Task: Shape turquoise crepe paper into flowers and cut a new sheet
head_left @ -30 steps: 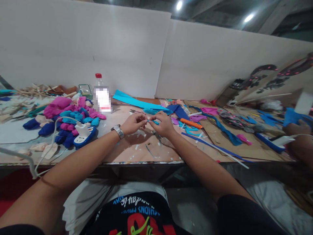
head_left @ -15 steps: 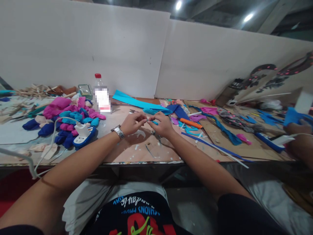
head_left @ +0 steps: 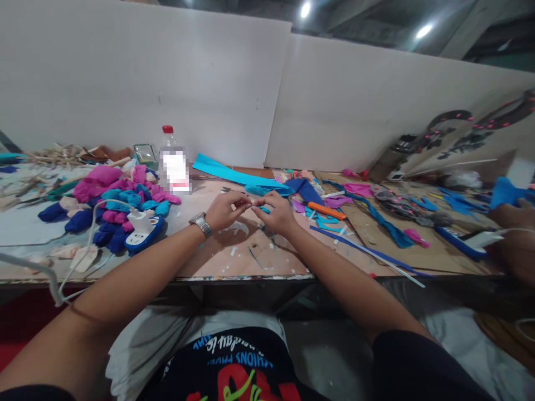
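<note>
Above the middle of the pinkish board [head_left: 225, 262], my left hand [head_left: 227, 210] is closed in a pinch, a metal watch on its wrist. My right hand [head_left: 276, 213] is pinched too, its fingertips meeting those of my left hand. Whatever lies between the fingertips is too small to make out. A bit of light blue material shows under the fingers of my right hand. Just behind the hands lies a long light blue fabric strip [head_left: 225, 171]. An orange cutter [head_left: 326, 210] rests to the right of my right hand.
Pink and blue fabric bundles [head_left: 100, 184] and a power strip [head_left: 144, 234] are at the left, near a red-capped bottle [head_left: 168, 136]. Blue strips [head_left: 355, 242] cross the board's right side. At the far right, another person's hand [head_left: 514, 228] is beside blue material.
My hands have barely moved and their fingertips stay together. At the far right, the other person's hand and the blue material have shifted slightly.
</note>
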`<state>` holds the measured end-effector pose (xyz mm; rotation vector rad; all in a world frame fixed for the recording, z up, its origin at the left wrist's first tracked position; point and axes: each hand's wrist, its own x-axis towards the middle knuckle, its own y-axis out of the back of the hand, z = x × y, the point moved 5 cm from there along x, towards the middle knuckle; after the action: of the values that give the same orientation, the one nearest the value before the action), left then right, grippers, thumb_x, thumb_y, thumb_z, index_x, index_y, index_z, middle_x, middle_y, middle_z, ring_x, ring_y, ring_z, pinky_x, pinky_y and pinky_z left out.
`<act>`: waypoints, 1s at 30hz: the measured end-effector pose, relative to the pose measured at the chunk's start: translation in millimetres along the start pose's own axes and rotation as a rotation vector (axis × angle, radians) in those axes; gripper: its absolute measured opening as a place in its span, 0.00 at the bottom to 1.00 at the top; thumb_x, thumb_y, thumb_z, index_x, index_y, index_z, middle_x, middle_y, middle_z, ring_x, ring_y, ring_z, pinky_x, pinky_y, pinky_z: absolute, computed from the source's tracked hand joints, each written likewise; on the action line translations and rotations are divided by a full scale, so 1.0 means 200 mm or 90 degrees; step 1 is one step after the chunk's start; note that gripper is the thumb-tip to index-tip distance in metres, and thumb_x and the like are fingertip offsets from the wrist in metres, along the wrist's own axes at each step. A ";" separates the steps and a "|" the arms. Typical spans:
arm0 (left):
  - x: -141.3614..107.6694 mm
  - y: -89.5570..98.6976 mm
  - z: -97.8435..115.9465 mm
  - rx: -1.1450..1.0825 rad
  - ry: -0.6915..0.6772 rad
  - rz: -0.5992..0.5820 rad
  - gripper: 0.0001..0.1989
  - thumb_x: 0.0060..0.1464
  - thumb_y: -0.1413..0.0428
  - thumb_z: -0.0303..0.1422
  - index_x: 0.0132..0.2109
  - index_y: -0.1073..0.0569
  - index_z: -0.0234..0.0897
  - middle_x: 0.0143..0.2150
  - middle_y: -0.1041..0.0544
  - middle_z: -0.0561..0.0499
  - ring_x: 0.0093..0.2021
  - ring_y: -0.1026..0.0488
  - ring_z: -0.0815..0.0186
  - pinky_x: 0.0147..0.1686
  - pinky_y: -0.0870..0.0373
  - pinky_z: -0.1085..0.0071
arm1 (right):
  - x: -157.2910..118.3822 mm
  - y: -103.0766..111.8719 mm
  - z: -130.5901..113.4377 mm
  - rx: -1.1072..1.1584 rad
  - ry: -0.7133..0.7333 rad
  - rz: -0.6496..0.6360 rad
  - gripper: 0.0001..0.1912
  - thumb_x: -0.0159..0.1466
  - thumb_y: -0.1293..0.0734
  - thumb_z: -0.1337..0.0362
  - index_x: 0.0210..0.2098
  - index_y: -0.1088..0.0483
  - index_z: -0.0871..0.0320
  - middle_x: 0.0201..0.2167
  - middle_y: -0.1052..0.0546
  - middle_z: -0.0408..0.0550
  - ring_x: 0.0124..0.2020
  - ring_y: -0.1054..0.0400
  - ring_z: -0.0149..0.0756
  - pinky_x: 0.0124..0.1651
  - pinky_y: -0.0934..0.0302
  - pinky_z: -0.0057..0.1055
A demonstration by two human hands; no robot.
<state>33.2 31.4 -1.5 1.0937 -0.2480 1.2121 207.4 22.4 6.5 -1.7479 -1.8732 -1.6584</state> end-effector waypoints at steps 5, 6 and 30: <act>0.00 0.00 0.00 -0.021 0.018 0.000 0.15 0.63 0.44 0.42 0.43 0.20 0.36 0.38 0.19 0.46 0.33 0.25 0.66 0.37 0.29 0.69 | 0.00 0.00 0.00 -0.005 0.017 0.008 0.04 0.61 0.28 0.62 0.35 0.21 0.54 0.33 0.20 0.48 0.40 0.29 0.44 0.45 0.33 0.42; 0.00 0.00 0.00 -0.021 0.025 0.002 0.15 0.63 0.44 0.43 0.42 0.20 0.36 0.37 0.19 0.46 0.33 0.25 0.66 0.37 0.29 0.69 | 0.00 0.00 0.00 -0.006 0.018 0.007 0.04 0.62 0.28 0.62 0.35 0.21 0.54 0.33 0.20 0.48 0.40 0.29 0.44 0.45 0.33 0.42; 0.01 0.00 0.03 0.027 -0.032 0.029 0.11 0.65 0.46 0.34 0.47 0.19 0.39 0.43 0.16 0.47 0.34 0.21 0.66 0.37 0.27 0.69 | -0.01 0.01 0.03 0.030 -0.009 0.036 0.05 0.64 0.29 0.61 0.37 0.21 0.54 0.36 0.20 0.49 0.41 0.27 0.43 0.47 0.32 0.42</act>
<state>36.5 27.1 3.1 1.1622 -0.2885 1.2359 211.7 24.8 4.4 -1.7814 -1.8354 -1.5735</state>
